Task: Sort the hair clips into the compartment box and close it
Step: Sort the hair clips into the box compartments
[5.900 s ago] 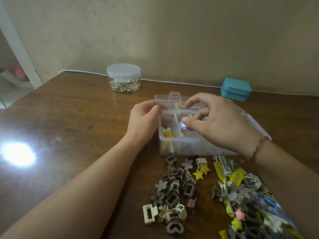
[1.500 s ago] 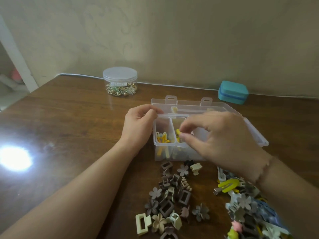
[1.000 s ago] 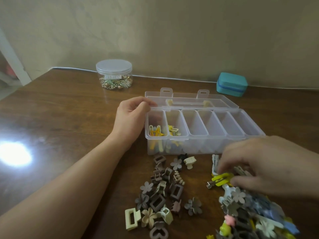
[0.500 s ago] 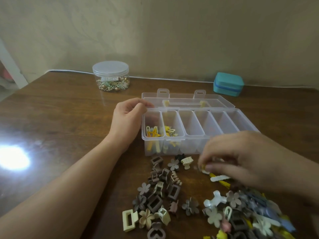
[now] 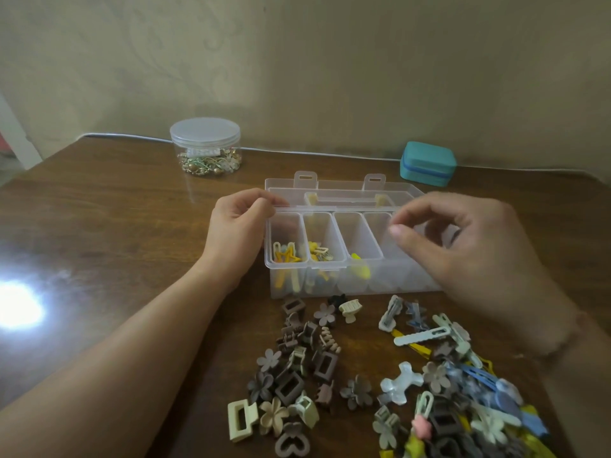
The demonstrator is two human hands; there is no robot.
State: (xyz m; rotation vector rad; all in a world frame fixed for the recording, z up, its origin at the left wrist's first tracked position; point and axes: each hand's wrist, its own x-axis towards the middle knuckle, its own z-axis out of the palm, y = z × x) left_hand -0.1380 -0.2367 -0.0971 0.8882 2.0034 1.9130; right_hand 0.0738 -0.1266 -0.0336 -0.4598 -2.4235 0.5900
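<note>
The right hand (image 5: pixel 472 256) hovered over the compartment box (image 5: pixel 344 246), its grip loose and empty, nearer than the left hand (image 5: pixel 236 233) pinching the box's corner to the clips (image 5: pixel 456 385) lying desk-side beneath.

My left hand (image 5: pixel 236 233) and forearm are bare, no sleeve. My right hand (image 5: pixel 469 256) is bare too, with what may be a thin bracelet (image 5: pixel 577 328), blurred.
</note>
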